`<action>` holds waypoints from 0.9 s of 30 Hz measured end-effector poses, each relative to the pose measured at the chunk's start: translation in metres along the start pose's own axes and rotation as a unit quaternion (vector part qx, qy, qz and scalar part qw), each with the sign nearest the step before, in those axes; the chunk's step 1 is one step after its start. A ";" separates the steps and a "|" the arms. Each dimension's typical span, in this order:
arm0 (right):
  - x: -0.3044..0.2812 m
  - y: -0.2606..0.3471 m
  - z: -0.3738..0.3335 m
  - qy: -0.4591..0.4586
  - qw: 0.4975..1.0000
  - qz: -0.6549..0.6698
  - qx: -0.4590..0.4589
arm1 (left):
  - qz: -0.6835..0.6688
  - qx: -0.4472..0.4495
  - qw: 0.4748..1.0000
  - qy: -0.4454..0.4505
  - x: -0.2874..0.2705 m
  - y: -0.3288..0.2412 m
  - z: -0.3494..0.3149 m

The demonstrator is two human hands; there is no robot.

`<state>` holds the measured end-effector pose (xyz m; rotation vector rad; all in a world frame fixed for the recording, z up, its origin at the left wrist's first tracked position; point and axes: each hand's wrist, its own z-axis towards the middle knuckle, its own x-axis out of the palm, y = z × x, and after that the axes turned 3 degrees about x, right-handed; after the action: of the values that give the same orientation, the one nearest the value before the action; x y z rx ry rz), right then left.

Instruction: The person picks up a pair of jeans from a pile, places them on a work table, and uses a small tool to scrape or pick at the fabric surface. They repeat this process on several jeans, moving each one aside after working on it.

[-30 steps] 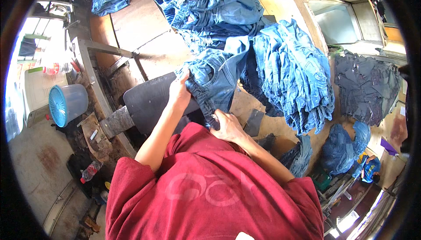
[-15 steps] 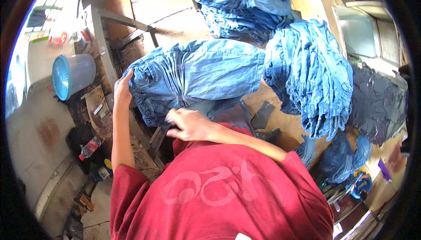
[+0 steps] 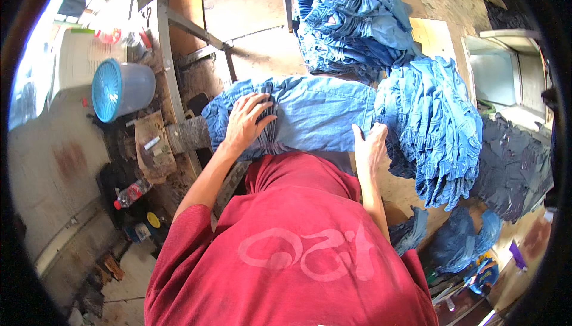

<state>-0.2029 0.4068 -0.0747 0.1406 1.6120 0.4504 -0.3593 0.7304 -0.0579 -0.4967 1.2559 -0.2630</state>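
Head view: a blue denim garment (image 3: 322,111) lies before the red shirt (image 3: 298,207), its hem (image 3: 370,104) just beside a denim pile (image 3: 432,129). The left hand (image 3: 244,123) rests on the pleats (image 3: 271,138) with wide grip; the right hand (image 3: 371,147) is at the hem, but if its grip holds cloth, I cannot tell.

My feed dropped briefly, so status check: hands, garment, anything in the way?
Left hand laid on blue denim garment, over its bunched left part. Right hand at its right edge, grip unclear. Denim pile crowds that end.
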 end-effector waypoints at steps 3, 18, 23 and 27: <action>-0.006 0.002 -0.006 0.001 1.000 -0.005 0.024 | -0.007 -0.016 1.000 0.006 0.002 0.006 0.002; 0.006 -0.036 0.119 0.118 0.992 0.043 0.005 | 0.101 0.032 0.994 0.018 -0.016 0.134 0.185; -0.003 -0.030 0.087 0.013 0.998 0.035 0.050 | 0.078 -0.089 0.984 0.134 0.042 0.101 0.180; -0.014 -0.011 0.055 0.022 0.993 0.047 0.103 | -0.122 0.071 0.989 0.032 0.068 0.100 0.168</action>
<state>-0.1455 0.4033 -0.0676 0.3655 1.6982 0.3610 -0.1875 0.8220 -0.1266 -0.5231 1.2293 -0.5757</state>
